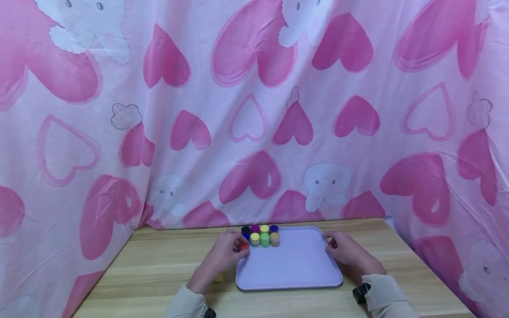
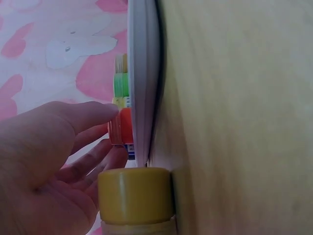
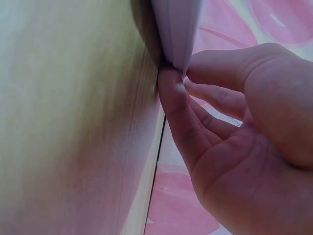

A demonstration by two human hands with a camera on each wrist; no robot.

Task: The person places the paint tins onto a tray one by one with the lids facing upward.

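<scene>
A lavender tray (image 1: 296, 260) lies on the wooden table. My left hand (image 1: 228, 251) is at its left side, thumb and fingers around a small red-orange jar (image 2: 125, 126) at the tray's edge. Beyond that jar, several small jars with coloured lids stand in rows in the tray's far left corner, among them a green jar (image 1: 264, 240) and a yellow-lidded jar (image 1: 254, 239). At the opposite side my right hand (image 1: 345, 248) pinches the tray's rim (image 3: 178, 39), thumb over it and a finger at its underside.
Outside the tray, on the table (image 1: 159, 274) near my left wrist, stands a jar with a dark yellow lid (image 2: 136, 196). A pink curtain (image 1: 246, 110) printed with hearts hangs behind the table and along both sides.
</scene>
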